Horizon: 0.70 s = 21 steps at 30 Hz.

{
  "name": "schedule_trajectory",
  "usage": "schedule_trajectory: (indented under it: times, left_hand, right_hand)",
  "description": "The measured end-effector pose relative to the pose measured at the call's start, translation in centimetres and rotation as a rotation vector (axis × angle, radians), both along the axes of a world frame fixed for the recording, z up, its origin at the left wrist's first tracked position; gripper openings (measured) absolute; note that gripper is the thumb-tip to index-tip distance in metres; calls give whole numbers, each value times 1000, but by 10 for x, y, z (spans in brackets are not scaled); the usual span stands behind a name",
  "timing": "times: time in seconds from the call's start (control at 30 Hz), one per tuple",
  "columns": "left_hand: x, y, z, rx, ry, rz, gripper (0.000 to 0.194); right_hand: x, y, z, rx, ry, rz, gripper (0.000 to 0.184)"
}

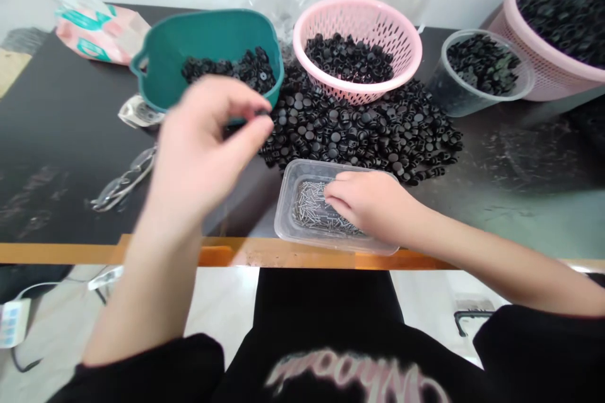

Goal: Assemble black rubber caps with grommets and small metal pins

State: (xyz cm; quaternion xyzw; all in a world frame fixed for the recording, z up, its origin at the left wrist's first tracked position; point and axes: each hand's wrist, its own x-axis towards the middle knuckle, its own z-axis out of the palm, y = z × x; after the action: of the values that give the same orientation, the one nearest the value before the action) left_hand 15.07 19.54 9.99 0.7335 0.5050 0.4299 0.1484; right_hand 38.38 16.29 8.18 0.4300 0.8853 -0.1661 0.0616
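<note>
My left hand (pixel 201 138) is raised above the table in front of the green basin. Its thumb and forefinger pinch a small black plastic part (pixel 262 113), mostly covered by the fingertips. Below and to the right, my right hand (pixel 366 201) reaches into a clear plastic box (pixel 282 208) with its fingers drawn together. Small metal pins (pixel 312 200) lie loose in that box, around the fingertips. Whether a pin is between those fingers is hidden. Just behind the box spreads a heap of round black plastic parts (pixel 340 129).
Behind stand the green basin (pixel 165 38) and a pink basket (pixel 406 53), both with black parts inside. To the right are a clear tub (pixel 449 88) and another pink basket (pixel 515 31). Glasses (pixel 125 179) and a tissue pack (pixel 99 31) lie left. The table's front edge (pixel 293 255) is orange-brown.
</note>
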Motion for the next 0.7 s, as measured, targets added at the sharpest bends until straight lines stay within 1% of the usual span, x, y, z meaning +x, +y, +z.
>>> schedule_trajectory:
  times: [0.03,0.07,0.1,0.13,0.2,0.27,0.33,0.4,0.5,0.57,0.63,0.7]
  left_hand:
    - [6,-19,-9,-47,-100,-104,13]
    - [13,-37,-19,-90,-111,-185,12]
    - [19,-52,-29,-93,-85,-226,10]
    - [26,-65,-40,-67,-50,-214,11]
    - [36,-83,-57,27,19,-128,17]
    - [43,-93,-65,72,25,-64,21]
    - [47,-99,-62,71,-7,-42,23]
    - [49,-104,-52,22,-90,-49,25]
    - [49,-112,-35,-153,-275,-117,31]
    - [49,-116,-29,-243,-345,-147,37]
    - [50,-117,-26,-253,-359,-145,39]
    - [52,-118,-25,-206,-319,-145,33]
  right_hand:
    - [5,-3,1,-26,132,-27,21]
    - [9,-6,2,-69,285,-59,19]
    - [12,-10,3,-124,435,-96,16]
    - [15,-14,5,-182,558,-134,14]
    - [19,-22,8,-276,686,-205,14]
    - [19,-30,10,-334,737,-262,14]
    - [18,-37,10,-348,786,-286,13]
    - [17,-43,12,-325,826,-286,12]
    - [17,-48,17,-279,860,-248,10]
    - [17,-50,22,-275,892,-207,10]
    - [17,-52,25,-288,926,-185,11]
    - [16,-52,26,-307,933,-183,11]
